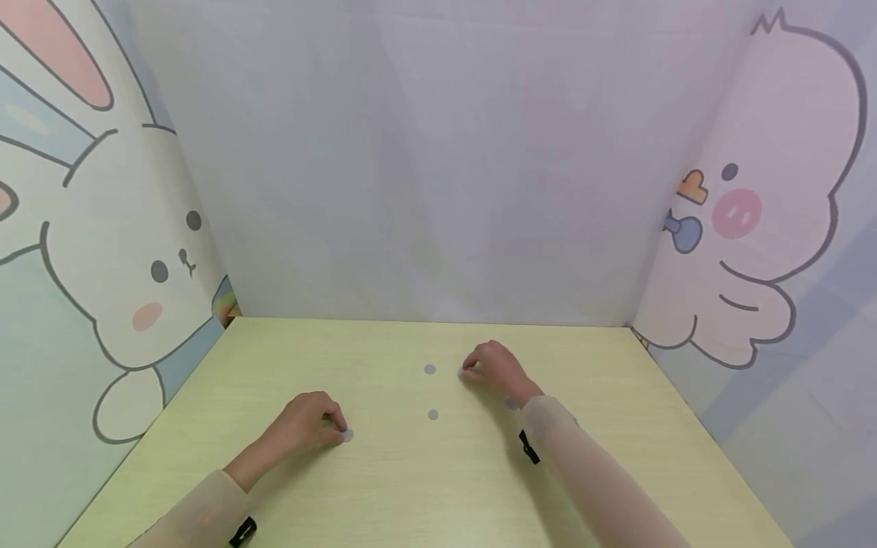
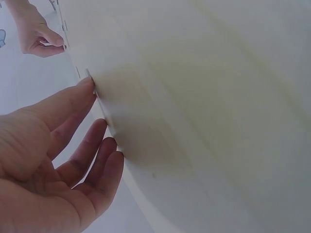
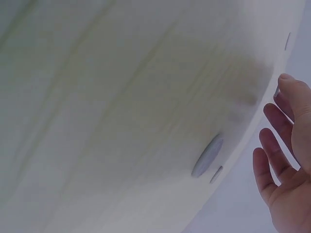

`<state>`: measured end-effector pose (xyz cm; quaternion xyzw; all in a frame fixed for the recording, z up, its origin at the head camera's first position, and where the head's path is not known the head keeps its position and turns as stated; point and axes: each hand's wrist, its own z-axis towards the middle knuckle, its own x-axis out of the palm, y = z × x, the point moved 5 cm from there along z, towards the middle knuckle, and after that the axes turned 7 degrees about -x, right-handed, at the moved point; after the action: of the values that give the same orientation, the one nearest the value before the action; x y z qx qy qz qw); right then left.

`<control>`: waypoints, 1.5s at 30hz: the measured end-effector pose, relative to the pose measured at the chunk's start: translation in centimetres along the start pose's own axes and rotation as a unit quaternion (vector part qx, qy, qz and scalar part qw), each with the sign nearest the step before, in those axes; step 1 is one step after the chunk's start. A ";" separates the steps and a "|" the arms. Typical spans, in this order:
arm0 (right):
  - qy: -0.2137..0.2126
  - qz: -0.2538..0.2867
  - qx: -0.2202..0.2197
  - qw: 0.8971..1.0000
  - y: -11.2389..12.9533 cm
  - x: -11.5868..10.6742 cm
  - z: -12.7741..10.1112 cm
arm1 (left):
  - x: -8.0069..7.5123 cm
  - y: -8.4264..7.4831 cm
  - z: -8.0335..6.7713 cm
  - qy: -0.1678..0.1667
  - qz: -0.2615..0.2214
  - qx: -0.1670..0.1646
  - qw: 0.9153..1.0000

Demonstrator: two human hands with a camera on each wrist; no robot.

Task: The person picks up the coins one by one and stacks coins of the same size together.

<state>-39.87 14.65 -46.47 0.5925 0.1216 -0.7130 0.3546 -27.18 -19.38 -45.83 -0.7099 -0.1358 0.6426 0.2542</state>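
Observation:
On the left of the table, my left hand [image 1: 304, 422] pinches the edge of a small flat grey disc [image 1: 349, 435] between thumb and fingertips. The left wrist view shows that disc [image 2: 89, 74] edge-on at the fingertips, close to the tabletop. Farther back and to the right, my right hand [image 1: 499, 371] holds another grey disc [image 1: 462, 373] by thumb and index finger. In the right wrist view a sliver of this disc [image 3: 277, 92] shows, while the other fingers of the right hand [image 3: 291, 160] are spread and loosely bent.
Two grey discs lie between the hands, a rear disc [image 1: 429, 369] and a nearer disc [image 1: 433, 415]. One more disc [image 1: 511, 403] is partly covered by the right wrist. The pale yellow table [image 1: 390, 495] meets a plain curtain [image 1: 438, 190] at its back edge, with printed cloth on both sides.

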 end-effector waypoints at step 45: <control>-0.014 0.006 -0.118 0.993 8.8 0.4 0.7 | 0.1 0.4 0.1 -0.006 0.004 0.007 1.000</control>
<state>-34.72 7.78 -44.53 0.5376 0.1961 -0.6995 0.4281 -27.28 -19.63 -46.07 -0.7047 -0.1296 0.6489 0.2560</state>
